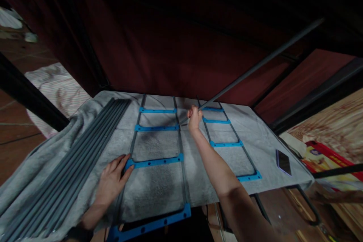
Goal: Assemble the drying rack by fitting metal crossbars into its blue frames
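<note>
My right hand (194, 116) is closed round a long grey rod (249, 71). The rod slants from the frame's right rail up toward the upper right, its far end in the air. A ladder-like frame of grey rods with several blue crossbars (157, 162) lies under my hands on the grey cloth. My left hand (115, 176) grips the left end of one of these crossbars, thumb on the near side and fingers beyond. A second frame with blue crossbars (226, 144) lies to the right, partly behind my right forearm.
A bundle of several grey rods (82, 159) lies along the left of the cloth-covered table (249, 132). A phone (283, 162) rests near its right edge. Behind stands a dark red panel (159, 56) with black posts. A red and yellow package (326, 159) sits beyond the right side.
</note>
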`<state>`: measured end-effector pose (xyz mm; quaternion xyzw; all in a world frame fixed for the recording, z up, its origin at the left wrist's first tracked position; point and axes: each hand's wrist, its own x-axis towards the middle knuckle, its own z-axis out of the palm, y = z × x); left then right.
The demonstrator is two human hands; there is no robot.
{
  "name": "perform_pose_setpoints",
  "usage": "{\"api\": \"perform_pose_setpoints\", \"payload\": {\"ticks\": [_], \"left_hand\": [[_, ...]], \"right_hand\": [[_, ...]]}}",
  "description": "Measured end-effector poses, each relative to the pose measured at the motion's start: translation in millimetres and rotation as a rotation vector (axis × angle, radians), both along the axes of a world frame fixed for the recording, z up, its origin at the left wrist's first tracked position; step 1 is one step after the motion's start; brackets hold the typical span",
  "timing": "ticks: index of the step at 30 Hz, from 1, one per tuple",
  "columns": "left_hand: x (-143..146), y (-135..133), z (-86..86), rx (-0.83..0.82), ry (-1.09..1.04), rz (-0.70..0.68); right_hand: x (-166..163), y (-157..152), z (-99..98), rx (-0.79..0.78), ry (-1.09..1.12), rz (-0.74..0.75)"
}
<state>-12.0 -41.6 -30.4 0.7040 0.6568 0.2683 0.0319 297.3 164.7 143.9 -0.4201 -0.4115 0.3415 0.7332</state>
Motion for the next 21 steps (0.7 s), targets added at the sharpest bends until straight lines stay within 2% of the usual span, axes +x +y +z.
{"api": "perform_pose_setpoints", "payload": {"ticks": [6, 16, 21], "left_hand": [[-0.7, -1.3, -3.9, -0.008, 0.007, 0.007], [1.9, -4.2, 0.4, -0.074, 0.029, 0.03], [2.4, -4.6, -0.2, -0.094, 0.032, 0.028]], "right_hand": [[-17.1, 21.6, -11.8, -0.034, -0.039, 0.024], [-24.5, 22.7, -16.1, -0.043, -0.123, 0.11], [-26.7, 32.8, -16.0, -0.076, -0.146, 0.148]]}}
